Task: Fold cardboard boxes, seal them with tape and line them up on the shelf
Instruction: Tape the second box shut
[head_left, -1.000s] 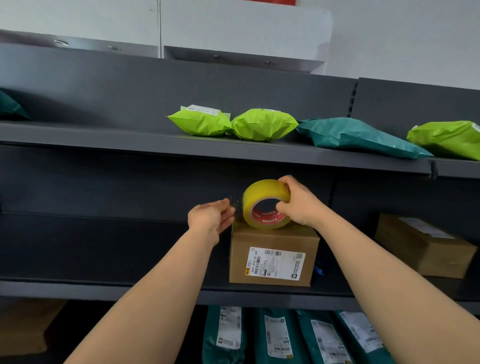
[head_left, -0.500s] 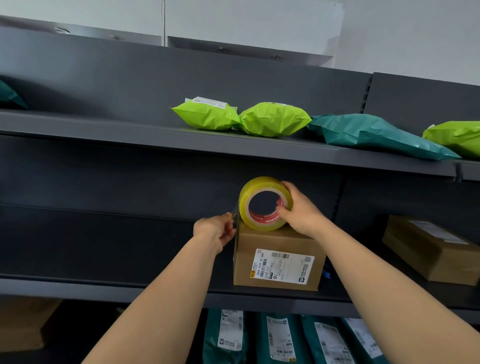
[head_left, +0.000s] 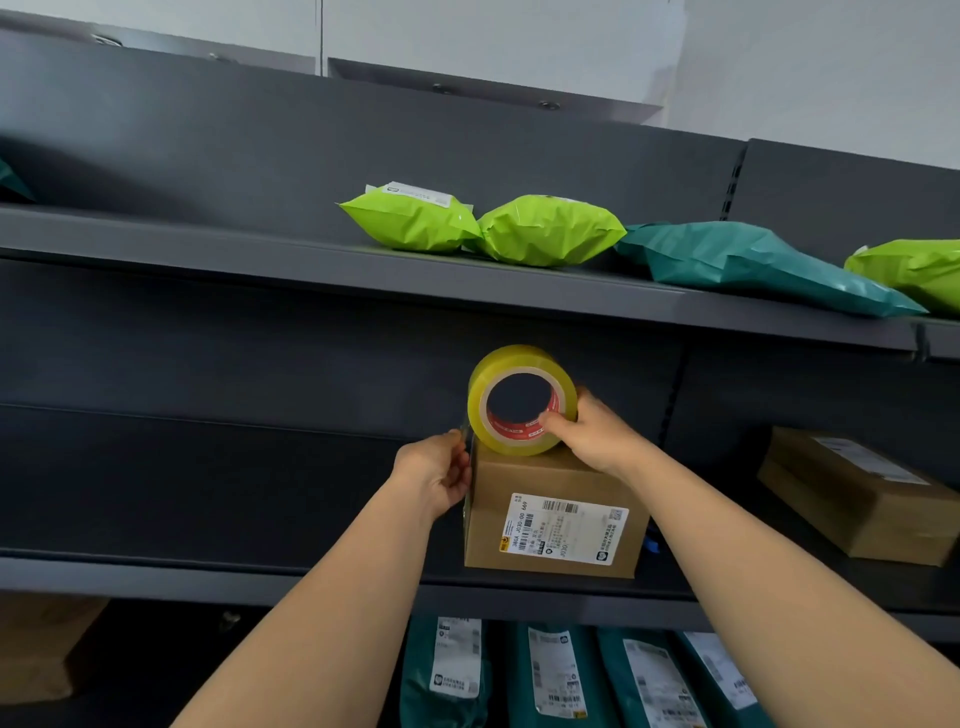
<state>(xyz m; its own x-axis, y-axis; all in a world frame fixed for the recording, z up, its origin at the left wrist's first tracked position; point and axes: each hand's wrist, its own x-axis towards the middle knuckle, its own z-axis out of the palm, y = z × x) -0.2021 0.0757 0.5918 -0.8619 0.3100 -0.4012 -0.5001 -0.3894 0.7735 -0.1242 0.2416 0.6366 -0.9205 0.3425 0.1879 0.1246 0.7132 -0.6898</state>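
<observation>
Yellow, translucent roll of packing tape (head_left: 522, 400) stands on edge atop the brown cardboard box (head_left: 553, 512) on the dark grey metal shelf (head_left: 208, 577), gripped by the right hand (head_left: 592, 436). The left hand (head_left: 436, 475) apparently pinches its loose end against the box's left corner.

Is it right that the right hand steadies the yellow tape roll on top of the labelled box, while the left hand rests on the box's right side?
Not quite. In the head view the left hand is at the labelled box's left side, not its right. The right hand does steady the yellow tape roll on top.

Bare shelf (head_left: 208, 566) left of box (head_left: 550, 514); another box (head_left: 857, 499) right.
</observation>
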